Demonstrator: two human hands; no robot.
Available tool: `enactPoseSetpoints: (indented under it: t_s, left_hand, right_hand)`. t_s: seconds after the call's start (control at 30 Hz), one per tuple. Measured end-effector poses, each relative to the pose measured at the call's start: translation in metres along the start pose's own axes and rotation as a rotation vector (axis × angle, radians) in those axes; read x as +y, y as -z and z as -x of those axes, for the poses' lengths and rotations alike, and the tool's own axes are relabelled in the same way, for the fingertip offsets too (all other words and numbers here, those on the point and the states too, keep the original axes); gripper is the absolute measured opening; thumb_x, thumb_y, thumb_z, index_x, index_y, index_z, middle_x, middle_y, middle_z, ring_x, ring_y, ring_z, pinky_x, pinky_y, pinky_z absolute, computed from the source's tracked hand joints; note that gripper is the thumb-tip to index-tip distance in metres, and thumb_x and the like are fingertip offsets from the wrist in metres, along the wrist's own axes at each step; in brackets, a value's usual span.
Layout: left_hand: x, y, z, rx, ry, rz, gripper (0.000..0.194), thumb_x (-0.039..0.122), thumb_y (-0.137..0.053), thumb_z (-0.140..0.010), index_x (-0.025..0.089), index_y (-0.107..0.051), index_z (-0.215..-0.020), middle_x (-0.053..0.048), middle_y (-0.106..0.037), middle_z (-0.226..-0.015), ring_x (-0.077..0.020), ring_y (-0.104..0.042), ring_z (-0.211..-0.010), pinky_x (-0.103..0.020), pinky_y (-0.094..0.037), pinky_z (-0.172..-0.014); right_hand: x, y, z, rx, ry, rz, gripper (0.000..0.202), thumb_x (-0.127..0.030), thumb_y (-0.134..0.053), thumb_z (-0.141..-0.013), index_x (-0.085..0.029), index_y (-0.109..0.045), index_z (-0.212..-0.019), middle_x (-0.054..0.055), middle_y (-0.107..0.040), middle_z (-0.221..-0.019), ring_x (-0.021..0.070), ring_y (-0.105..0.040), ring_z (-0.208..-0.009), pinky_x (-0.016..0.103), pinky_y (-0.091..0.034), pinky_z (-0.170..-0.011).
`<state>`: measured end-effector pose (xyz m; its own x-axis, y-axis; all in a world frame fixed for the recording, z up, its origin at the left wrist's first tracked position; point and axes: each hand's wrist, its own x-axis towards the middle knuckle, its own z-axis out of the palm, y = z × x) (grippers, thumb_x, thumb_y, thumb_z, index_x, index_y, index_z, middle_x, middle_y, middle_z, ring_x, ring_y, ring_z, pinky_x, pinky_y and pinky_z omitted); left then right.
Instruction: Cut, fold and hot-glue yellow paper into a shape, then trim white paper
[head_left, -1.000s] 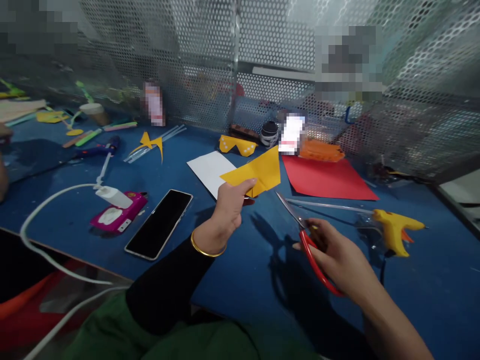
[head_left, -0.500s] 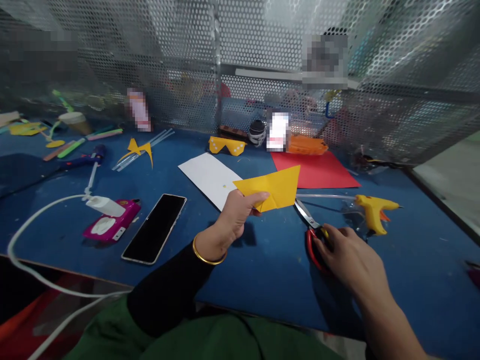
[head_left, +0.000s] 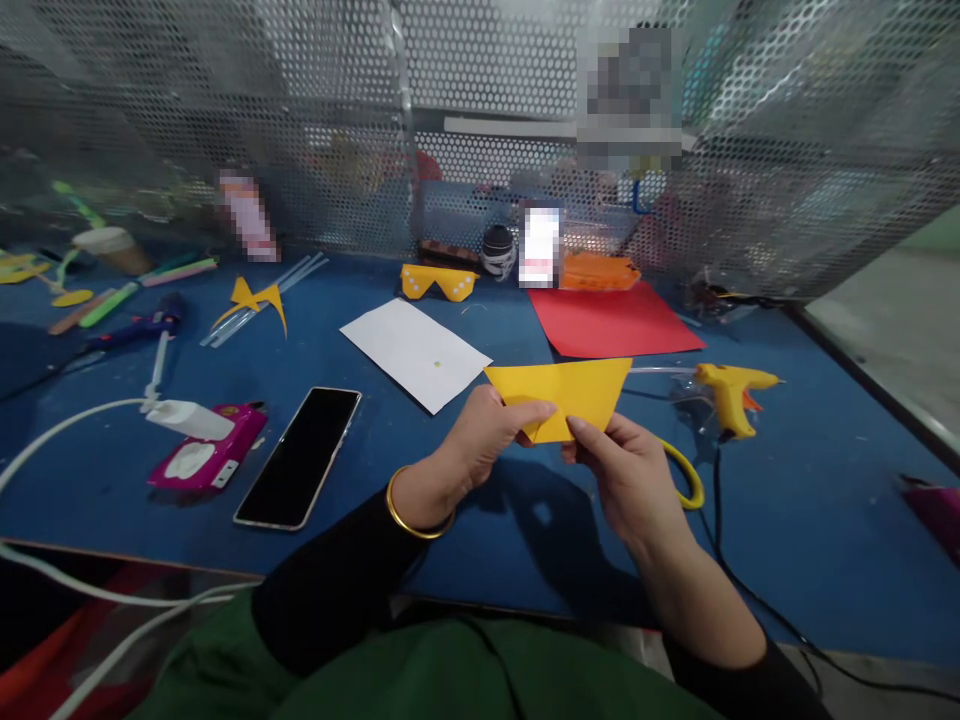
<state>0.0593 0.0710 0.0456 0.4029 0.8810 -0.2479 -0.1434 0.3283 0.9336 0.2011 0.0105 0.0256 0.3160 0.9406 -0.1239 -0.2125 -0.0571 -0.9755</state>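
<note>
A folded piece of yellow paper [head_left: 577,385] is held up above the blue table, pinched at its lower edge by both hands. My left hand [head_left: 487,425] grips it with the thumb lying across the front. From the other side, my right hand [head_left: 619,465] grips the lower right part between thumb and fingers. Behind my right hand lie the scissors, of which only a yellow handle loop [head_left: 688,475] shows; the blades are hidden. A white sheet [head_left: 416,350] lies just beyond my left hand.
Right of my hands lies a yellow glue gun [head_left: 731,390] with its cord. Red paper [head_left: 615,320] and yellow paper glasses [head_left: 439,282] are farther back. On the left are a phone [head_left: 300,460], a magenta power socket [head_left: 214,450] and a blue glue gun [head_left: 142,325].
My right hand has let go of the scissors, leaving them on the table, and has moved left to take hold of the yellow paper. The view has shifted slightly.
</note>
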Motion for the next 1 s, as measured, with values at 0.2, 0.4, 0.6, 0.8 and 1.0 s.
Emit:
enactPoseSetpoints:
  t_s: [0.2,0.4,0.6,0.8,1.0]
  left_hand:
    - [-0.0055,-0.0045,-0.0017,0.111,0.034,0.09,0.03,0.023,-0.084,-0.061,0.016,-0.075,-0.09,-0.006,-0.076,-0.089,-0.0176,-0.067,-0.074,-0.026,-0.051,-0.059]
    - [-0.0017,-0.0077,-0.0005,0.091,-0.054,0.116,0.024,0.012,-0.083,-0.061,0.017,-0.076,-0.084,-0.005,-0.078,-0.09,-0.0181,-0.071,-0.08,-0.031,-0.057,-0.075]
    - [0.0004,-0.0052,-0.0004,0.078,-0.072,0.034,0.021,0.01,-0.081,-0.064,0.017,-0.076,-0.083,-0.004,-0.078,-0.09,-0.0176,-0.071,-0.081,-0.03,-0.057,-0.077]
    - [0.0,-0.0025,-0.0011,0.004,-0.032,0.041,0.02,0.013,-0.078,-0.067,0.016,-0.076,-0.087,-0.006,-0.078,-0.093,-0.0181,-0.07,-0.081,-0.031,-0.056,-0.076]
    - [-0.0035,0.0019,-0.0037,-0.043,-0.023,-0.023,0.023,0.021,-0.078,-0.069,0.015,-0.075,-0.091,-0.008,-0.077,-0.092,-0.0187,-0.069,-0.079,-0.03,-0.054,-0.07]
  right_hand:
    - [0.0042,-0.0009,0.0007,0.024,0.029,0.039,0.023,-0.038,-0.084,-0.067,-0.018,-0.075,-0.076,-0.002,-0.065,-0.059,0.0108,-0.054,-0.054,0.025,-0.045,-0.056]
    - [0.0031,0.0013,-0.0021,-0.027,-0.11,-0.075,0.029,-0.04,-0.086,-0.061,-0.016,-0.071,-0.064,-0.001,-0.064,-0.055,0.0095,-0.053,-0.048,0.024,-0.044,-0.051]
    - [0.0007,0.0035,-0.0032,-0.072,-0.226,-0.159,0.033,-0.042,-0.088,-0.058,-0.015,-0.072,-0.069,-0.001,-0.064,-0.053,0.008,-0.053,-0.043,0.021,-0.043,-0.046]
    - [-0.0008,0.0049,-0.0014,-0.035,-0.215,-0.194,0.032,-0.044,-0.084,-0.066,-0.017,-0.068,-0.066,-0.001,-0.062,-0.052,0.0086,-0.055,-0.044,0.02,-0.044,-0.046]
    - [-0.002,0.0041,-0.0011,-0.005,-0.184,-0.155,0.036,-0.047,-0.086,-0.062,-0.018,-0.067,-0.066,-0.003,-0.06,-0.051,0.0086,-0.053,-0.044,0.021,-0.044,-0.046]
